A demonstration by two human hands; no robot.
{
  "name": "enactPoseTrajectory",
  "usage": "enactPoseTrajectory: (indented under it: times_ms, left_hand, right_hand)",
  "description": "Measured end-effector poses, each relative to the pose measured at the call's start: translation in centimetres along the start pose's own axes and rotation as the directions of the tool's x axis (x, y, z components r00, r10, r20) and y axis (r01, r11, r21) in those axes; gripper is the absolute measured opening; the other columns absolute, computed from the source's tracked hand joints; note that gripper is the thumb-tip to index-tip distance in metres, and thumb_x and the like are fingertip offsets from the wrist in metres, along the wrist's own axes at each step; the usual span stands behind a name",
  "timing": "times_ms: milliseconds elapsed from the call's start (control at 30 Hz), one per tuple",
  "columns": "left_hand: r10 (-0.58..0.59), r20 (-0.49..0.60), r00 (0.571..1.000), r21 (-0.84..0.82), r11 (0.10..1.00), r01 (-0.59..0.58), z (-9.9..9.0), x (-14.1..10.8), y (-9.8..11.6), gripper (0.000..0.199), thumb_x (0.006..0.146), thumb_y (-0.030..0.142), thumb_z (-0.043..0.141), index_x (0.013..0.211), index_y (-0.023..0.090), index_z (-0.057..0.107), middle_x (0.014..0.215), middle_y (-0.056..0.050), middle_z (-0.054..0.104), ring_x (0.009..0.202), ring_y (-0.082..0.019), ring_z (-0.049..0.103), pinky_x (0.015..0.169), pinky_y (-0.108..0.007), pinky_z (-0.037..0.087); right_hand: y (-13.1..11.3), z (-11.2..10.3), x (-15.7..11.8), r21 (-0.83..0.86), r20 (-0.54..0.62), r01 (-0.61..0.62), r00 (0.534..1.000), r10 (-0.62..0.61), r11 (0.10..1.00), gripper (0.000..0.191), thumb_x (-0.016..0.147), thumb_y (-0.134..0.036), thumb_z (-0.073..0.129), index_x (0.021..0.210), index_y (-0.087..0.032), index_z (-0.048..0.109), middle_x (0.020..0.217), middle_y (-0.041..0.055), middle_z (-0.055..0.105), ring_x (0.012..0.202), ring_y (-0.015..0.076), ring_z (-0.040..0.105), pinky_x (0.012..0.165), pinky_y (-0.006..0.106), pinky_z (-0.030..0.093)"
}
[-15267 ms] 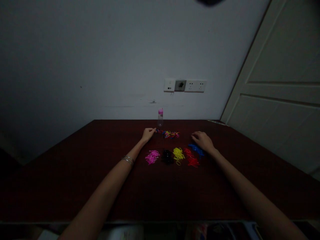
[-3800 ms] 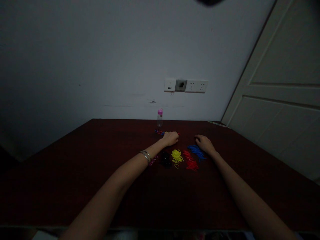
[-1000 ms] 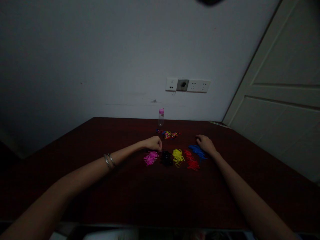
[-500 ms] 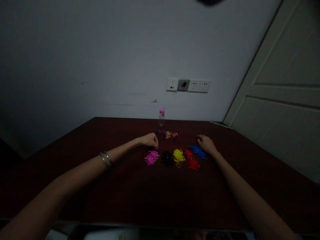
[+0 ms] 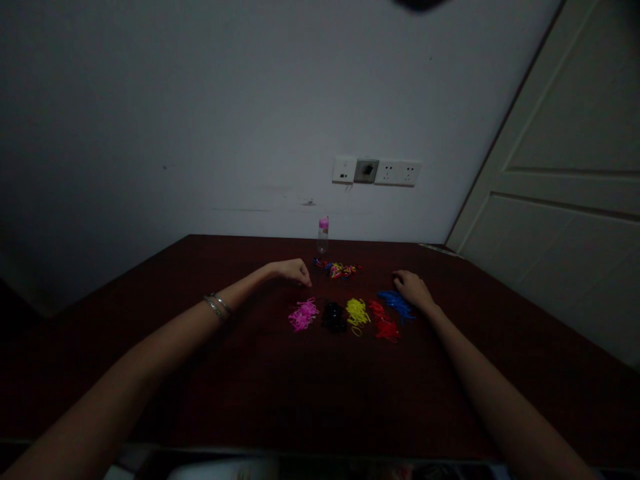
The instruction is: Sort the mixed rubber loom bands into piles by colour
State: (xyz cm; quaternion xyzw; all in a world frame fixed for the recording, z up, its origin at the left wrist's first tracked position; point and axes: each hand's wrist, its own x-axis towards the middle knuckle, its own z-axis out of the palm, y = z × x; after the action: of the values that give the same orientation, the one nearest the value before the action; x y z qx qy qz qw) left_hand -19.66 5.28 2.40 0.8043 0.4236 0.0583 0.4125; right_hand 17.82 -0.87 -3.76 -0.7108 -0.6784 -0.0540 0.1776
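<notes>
Lying nearest on the table (image 5: 320,393) are pink bands (image 5: 303,315), black bands (image 5: 333,317), yellow bands (image 5: 357,313) and red bands (image 5: 384,323), with blue bands (image 5: 397,305) sitting beside the loosely bent right hand (image 5: 411,288). The left hand (image 5: 294,271) is sitting curled just beyond the pink; whether either is gripping anything, I can't tell. Farther back, mixed bands (image 5: 339,270) are lying before a pink-capped bottle (image 5: 323,237).

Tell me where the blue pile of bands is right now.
In the head view, the blue pile of bands lies right of centre on the dark table, next to the right hand and just right of the red pile.
</notes>
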Motion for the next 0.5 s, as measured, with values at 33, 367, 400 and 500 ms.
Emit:
enactPoseTrajectory:
  times_ms: [33,367,400,500]
  left_hand:
    - [-0.010,-0.066,0.998,-0.020,1.000,0.008,-0.4,0.3,-0.3,0.024,0.055,0.035,0.071,0.061,0.012,0.069,0.045,0.001,0.052,0.040,-0.006,0.037,0.041,-0.021,0.024]
    - [-0.074,-0.705,0.706,-0.175,0.982,-0.072,0.0,3.4,-4.3,0.034,0.072,0.039,0.050,0.067,0.010,0.067,0.044,0.003,0.045,0.044,-0.008,0.037,0.046,-0.021,0.026]
    - [-0.079,-0.715,0.695,-0.178,0.981,-0.071,0.2,3.5,-4.6,0.034,0.073,0.039,0.050,0.068,0.010,0.067,0.044,0.003,0.044,0.044,-0.008,0.037,0.047,-0.021,0.027]
    - [-0.070,-0.717,0.694,-0.187,0.978,-0.095,0.4,3.4,-5.1,0.037,0.073,0.042,0.047,0.069,0.010,0.067,0.044,0.003,0.043,0.044,-0.009,0.038,0.047,-0.021,0.028]
  right_hand:
    - [0.0,0.0,0.0,0.001,0.003,-0.002,1.000,0.002,1.000,0.039,0.084,-0.023,0.036,0.114,-0.012,0.060,0.121,0.0115,0.058,0.108,0.0227,0.054,0.091,0.032,0.040]
    - [0.3,0.3,0.1,0.003,-0.004,-0.001,1.000,0.001,1.000,0.039,0.083,-0.023,0.038,0.114,-0.014,0.059,0.120,0.0105,0.058,0.110,0.0212,0.053,0.093,0.031,0.039]
    - [0.4,0.3,0.1,0.006,-0.004,0.002,1.000,-0.002,1.000,0.039,0.083,-0.022,0.038,0.114,-0.013,0.059,0.120,0.0106,0.059,0.110,0.0213,0.053,0.093,0.031,0.039]
    - [0.4,0.4,0.1,0.009,0.002,0.004,1.000,-0.004,1.000,0.039,0.083,-0.022,0.038,0.114,-0.013,0.059,0.120,0.0107,0.058,0.109,0.0220,0.053,0.093,0.032,0.039]
